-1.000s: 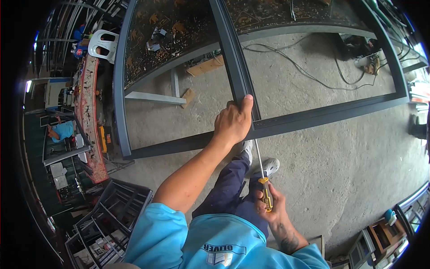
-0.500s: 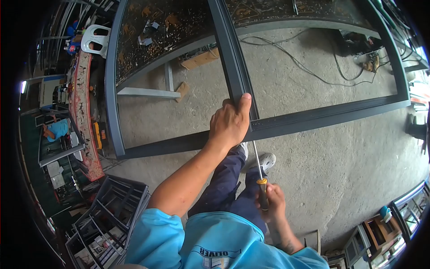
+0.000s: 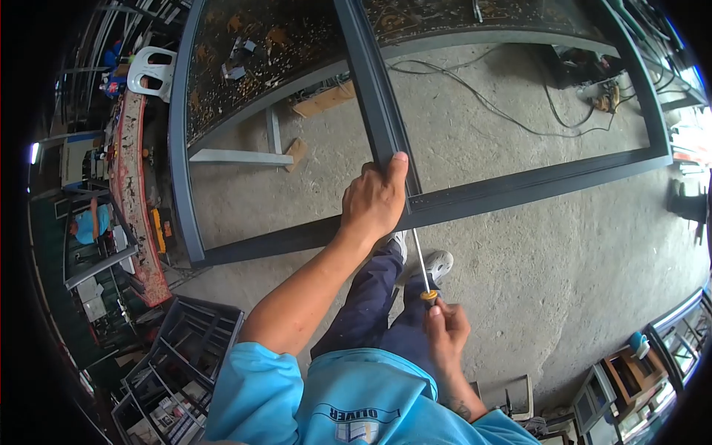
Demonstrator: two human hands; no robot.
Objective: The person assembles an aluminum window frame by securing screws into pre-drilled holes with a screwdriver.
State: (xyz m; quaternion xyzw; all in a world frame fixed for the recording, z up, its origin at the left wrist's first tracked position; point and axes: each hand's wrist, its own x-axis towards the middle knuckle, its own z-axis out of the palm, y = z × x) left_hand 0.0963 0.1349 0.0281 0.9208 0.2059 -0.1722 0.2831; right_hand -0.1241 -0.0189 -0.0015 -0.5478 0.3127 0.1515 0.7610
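Observation:
A dark grey metal frame [image 3: 512, 191] with a middle bar lies across the view, its near edge toward my body. My left hand [image 3: 373, 199] is wrapped round the lower end of the middle bar, thumb on top. In my right hand [image 3: 446, 331] is a long screwdriver [image 3: 420, 256] with a yellow-collared handle, mostly covered by my fingers. The shaft points up to the frame's near edge, below the joint with the middle bar; its tip is hidden there.
Under the frame's far side stands a table with a dark, speckled top [image 3: 274, 44]. Cables [image 3: 489, 104] lie on the floor. At left are a white chair [image 3: 152, 72], a worn red bench [image 3: 131, 193] and stacked frames [image 3: 189, 334]. Another person [image 3: 90, 222] is farther left.
My right hand's fingers have shifted up round the screwdriver handle and now cover more of it. My left hand keeps its hold on the bar. The whole view has shifted slightly.

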